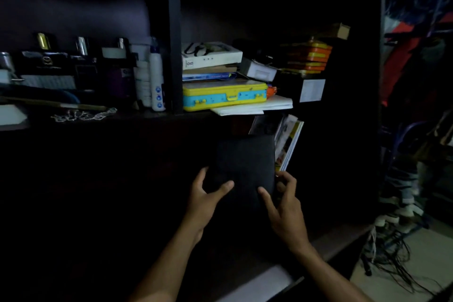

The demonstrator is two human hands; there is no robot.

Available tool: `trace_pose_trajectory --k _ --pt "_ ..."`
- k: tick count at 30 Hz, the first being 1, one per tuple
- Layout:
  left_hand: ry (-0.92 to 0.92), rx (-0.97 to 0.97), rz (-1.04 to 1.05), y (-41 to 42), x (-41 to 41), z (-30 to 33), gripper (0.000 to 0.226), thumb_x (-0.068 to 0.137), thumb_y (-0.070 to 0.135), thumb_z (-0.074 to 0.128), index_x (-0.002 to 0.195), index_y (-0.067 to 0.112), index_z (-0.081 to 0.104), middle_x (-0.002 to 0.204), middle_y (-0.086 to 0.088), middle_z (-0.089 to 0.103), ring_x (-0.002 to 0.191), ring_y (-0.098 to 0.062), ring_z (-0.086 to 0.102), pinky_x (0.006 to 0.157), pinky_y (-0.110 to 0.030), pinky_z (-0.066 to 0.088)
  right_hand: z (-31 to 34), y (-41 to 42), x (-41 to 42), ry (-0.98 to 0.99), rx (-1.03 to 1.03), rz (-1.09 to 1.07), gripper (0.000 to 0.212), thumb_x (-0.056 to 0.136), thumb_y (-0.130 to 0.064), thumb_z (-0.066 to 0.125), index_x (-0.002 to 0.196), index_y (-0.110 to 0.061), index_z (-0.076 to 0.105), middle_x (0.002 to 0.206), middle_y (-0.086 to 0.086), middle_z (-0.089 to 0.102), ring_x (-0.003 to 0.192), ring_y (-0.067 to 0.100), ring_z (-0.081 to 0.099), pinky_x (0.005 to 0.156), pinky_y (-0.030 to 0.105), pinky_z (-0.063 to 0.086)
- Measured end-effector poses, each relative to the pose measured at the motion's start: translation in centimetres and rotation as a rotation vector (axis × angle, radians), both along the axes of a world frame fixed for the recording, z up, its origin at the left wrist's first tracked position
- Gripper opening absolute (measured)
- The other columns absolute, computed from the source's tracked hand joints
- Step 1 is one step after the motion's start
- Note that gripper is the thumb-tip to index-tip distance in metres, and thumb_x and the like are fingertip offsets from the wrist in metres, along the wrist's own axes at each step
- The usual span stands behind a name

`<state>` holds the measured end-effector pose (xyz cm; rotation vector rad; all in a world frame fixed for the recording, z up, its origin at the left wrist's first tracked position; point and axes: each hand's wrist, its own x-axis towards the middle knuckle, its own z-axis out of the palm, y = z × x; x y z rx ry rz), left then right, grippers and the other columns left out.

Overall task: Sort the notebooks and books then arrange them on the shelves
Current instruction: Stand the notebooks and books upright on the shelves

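At frame centre, my left hand (pixel 204 195) and right hand (pixel 285 206) pinch a black notebook (pixel 245 167), upright beside leaning magazines (pixel 288 141).

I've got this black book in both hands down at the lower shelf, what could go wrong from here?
The black book is held only at its lower corners by the left hand and right hand, so the grip may slip. Pushing it in could knock the leaning books. The white papers overhang above and might snag.

Two bare forearms reach forward and up. The left hand (pixel 204 195) and right hand (pixel 284 206) face each other with fingers spread and curled, thumbs pointing inward between them.
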<state>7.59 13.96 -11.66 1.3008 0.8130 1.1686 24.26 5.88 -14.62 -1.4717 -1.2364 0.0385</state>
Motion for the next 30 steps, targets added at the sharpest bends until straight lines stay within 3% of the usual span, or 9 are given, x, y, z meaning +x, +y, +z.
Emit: trace_pose_trajectory --k 3,5,9,15,18,20,24,28,30 --pt "0.055 0.009 0.029 -0.3 -0.6 -0.1 0.062 0.086 0.036 0.077 0.141 0.035 0.047 0.125 0.014 0.058 0.11 -0.002 0.061 0.091 -0.021 0.05 0.4 -0.4 -0.5 -0.001 0.032 0.055 0.056 0.091 -0.043 0.06 0.137 -0.04 0.028 0.117 -0.029 0.057 0.105 -0.015 0.061 0.081 0.007 0.05" --pt "0.04 -0.018 0.025 -0.3 -0.6 -0.1 0.077 0.082 0.045 0.078 0.149 0.033 0.042 0.135 0.009 0.055 0.119 -0.012 0.059 0.1 -0.032 0.05 0.5 -0.5 -0.5 -0.014 0.032 0.07 0.062 0.092 -0.044 0.059 0.145 -0.038 0.025 0.121 -0.029 0.056 0.108 -0.014 0.06 0.084 0.007 0.05" --pt "-0.114 -0.076 -0.08 0.1 -0.8 -0.3 0.059 0.083 0.03 0.078 0.137 0.032 0.055 0.124 0.003 0.07 0.106 -0.013 0.071 0.087 -0.032 0.058 0.5 -0.7 -0.3 0.001 -0.001 0.103 0.063 0.094 -0.046 0.058 0.149 -0.037 0.028 0.127 -0.028 0.053 0.112 -0.015 0.057 0.088 0.007 0.048" --pt "-0.166 -0.056 -0.118 0.4 -0.4 -0.8 0.047 0.093 0.019 0.068 0.138 0.026 0.054 0.124 -0.001 0.071 0.112 -0.018 0.069 0.097 -0.039 0.054 0.4 0.2 0.5 0.075 -0.149 0.213 0.044 0.096 -0.043 0.062 0.133 -0.045 0.038 0.109 -0.034 0.066 0.103 -0.006 0.066 0.079 0.01 0.05" --pt "-0.151 -0.034 -0.136 0.3 -0.1 -0.6 0.039 0.096 0.023 0.063 0.133 0.029 0.055 0.123 0.0 0.071 0.108 -0.014 0.07 0.086 -0.028 0.055 0.5 0.3 0.9 0.07 -0.173 0.242 0.05 0.095 -0.022 0.067 0.133 -0.04 0.039 0.109 -0.043 0.061 0.102 -0.011 0.063 0.079 0.008 0.048" --pt "-0.152 -0.084 -0.157 0.4 -0.4 0.0 0.036 0.097 0.034 0.061 0.131 0.035 0.052 0.12 0.009 0.068 0.104 -0.007 0.068 0.083 -0.023 0.051 0.5 0.2 0.8 0.056 -0.166 0.224 0.041 0.094 -0.023 0.068 0.121 -0.042 0.042 0.107 -0.038 0.063 0.098 -0.006 0.066 0.075 0.012 0.051" --pt "-0.101 -0.2 -0.301 1.0 -1.5 0.5 0.053 0.097 0.068 0.037 0.133 0.035 0.061 0.126 0.007 0.07 0.114 -0.012 0.067 0.096 -0.036 0.048 0.3 -0.2 0.7 0.023 -0.134 0.18 0.037 0.093 -0.03 0.068 0.119 -0.037 0.043 0.098 -0.021 0.068 0.088 0.0 0.068 0.069 0.021 0.057" --pt "-0.07 -0.279 -0.357 0.9 -1.9 0.1 0.055 0.098 0.07 0.025 0.122 0.038 0.063 0.115 0.011 0.074 0.103 -0.006 0.071 0.086 -0.03 0.051 0.3 -0.4 0.6 0.027 -0.105 0.146 0.033 0.092 -0.025 0.071 0.115 -0.03 0.048 0.095 -0.016 0.068 0.083 -0.002 0.067 0.064 0.014 0.05" --pt "-0.089 -0.292 -0.369 0.4 -1.7 0.5 0.045 0.103 0.059 0.033 0.122 0.033 0.065 0.116 0.007 0.074 0.102 -0.009 0.072 0.083 -0.03 0.052 0.3 -0.4 0.7 0.055 -0.112 0.15 0.03 0.091 -0.02 0.071 0.112 -0.027 0.05 0.094 -0.014 0.068 0.082 -0.003 0.067 0.062 0.011 0.048"
